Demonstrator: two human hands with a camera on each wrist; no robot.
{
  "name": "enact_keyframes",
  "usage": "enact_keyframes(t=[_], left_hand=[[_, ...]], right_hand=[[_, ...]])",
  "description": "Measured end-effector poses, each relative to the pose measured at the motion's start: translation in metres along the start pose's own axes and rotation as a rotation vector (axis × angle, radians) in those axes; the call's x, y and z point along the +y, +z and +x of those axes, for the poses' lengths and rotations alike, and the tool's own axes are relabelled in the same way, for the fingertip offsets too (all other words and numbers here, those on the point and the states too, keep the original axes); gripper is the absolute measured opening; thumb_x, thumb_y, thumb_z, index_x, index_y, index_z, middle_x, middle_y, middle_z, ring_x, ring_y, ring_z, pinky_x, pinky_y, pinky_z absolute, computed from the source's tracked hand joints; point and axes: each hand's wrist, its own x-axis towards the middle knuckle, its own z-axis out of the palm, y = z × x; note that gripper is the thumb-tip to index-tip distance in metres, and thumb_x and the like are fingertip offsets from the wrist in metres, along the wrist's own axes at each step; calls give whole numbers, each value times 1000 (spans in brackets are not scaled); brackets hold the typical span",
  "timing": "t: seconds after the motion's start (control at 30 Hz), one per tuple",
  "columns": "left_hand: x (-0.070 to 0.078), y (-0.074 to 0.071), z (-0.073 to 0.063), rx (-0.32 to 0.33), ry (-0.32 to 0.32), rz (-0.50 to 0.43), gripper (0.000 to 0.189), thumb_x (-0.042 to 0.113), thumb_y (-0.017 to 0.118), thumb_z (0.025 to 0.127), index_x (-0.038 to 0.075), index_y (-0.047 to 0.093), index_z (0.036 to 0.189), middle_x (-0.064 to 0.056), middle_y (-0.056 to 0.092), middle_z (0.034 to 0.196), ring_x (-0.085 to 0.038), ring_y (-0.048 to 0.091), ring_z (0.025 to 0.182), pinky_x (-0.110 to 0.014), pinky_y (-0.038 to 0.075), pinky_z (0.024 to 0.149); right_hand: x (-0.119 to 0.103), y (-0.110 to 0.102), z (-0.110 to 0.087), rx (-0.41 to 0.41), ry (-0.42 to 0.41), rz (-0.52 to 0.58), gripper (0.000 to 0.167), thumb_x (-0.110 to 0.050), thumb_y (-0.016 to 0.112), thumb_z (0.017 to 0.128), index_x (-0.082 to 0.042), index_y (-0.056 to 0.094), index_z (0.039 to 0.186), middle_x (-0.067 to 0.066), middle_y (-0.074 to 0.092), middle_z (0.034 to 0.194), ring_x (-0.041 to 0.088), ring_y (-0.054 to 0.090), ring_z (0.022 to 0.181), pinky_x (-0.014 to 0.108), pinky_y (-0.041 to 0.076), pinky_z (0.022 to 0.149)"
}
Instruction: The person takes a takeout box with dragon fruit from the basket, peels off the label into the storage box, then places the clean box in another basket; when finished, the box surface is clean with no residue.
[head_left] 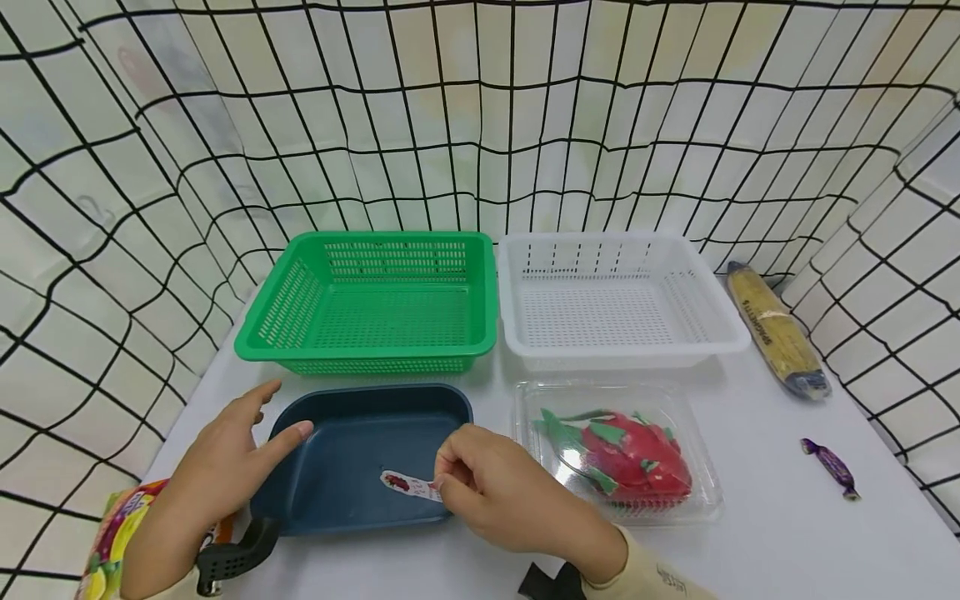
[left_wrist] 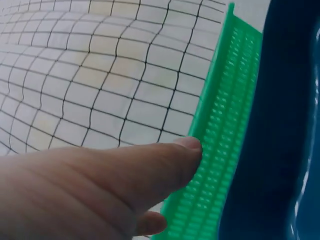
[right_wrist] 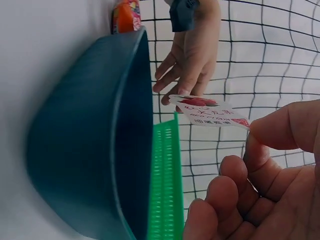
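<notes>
In the head view my right hand (head_left: 502, 492) pinches one end of a small white label (head_left: 408, 485) with a red fruit picture, held over the dark blue tray (head_left: 352, 450). The right wrist view shows red and dark print on the label (right_wrist: 210, 111), between thumb and forefinger. My left hand (head_left: 232, 454) hovers at the tray's left side, thumb over its rim, fingers spread and holding nothing. To the right of my right hand lies a clear plastic box (head_left: 697, 467) containing a red dragon fruit (head_left: 637, 458) with green tips.
Behind the tray stand a green basket (head_left: 375, 362) and a white basket (head_left: 630, 350). A spaghetti pack (head_left: 776, 329) and a purple wrapped candy (head_left: 831, 468) lie at right. A colourful bag (head_left: 112, 542) sits under my left forearm. Black netting surrounds the table.
</notes>
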Motion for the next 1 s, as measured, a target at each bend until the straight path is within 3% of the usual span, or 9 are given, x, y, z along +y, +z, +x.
enact_keyframes(t=[0.23,0.47,0.7,0.87,1.0], left_hand=[[-21,2,7,-48,-19,-45,83,50,59,105,-11,32,155,-41,52,140,-56,62,118,-65,54,88],[-29,9,11,-102,-31,-53,73,47,58,106,-10,42,149,-40,60,131,-56,61,118,-64,54,87],[-32,12,11,-48,-13,-56,53,29,59,107,-13,53,139,-30,70,115,-48,66,107,-60,55,85],[-35,13,12,-18,-25,-69,41,20,59,105,-12,60,131,-20,73,103,-31,69,91,-48,57,75],[-35,14,13,-7,-30,-70,41,20,59,106,-12,61,130,-18,74,102,-26,68,88,-40,55,71]], right_hand=[[5,18,9,-4,-27,-84,17,-6,59,95,-20,58,85,-12,48,80,0,44,72,14,40,63],[10,34,13,23,-79,-212,15,-8,63,95,-18,59,84,-13,45,78,-1,41,72,13,36,64],[15,44,17,42,-103,-300,15,-12,66,94,-21,61,82,-15,45,74,-3,39,69,15,34,62],[19,51,18,43,-111,-347,15,-14,67,95,-22,62,83,-17,44,74,-4,37,68,15,31,60],[19,54,18,54,-116,-354,15,-13,67,94,-21,62,82,-17,43,74,-4,37,68,15,30,61]])
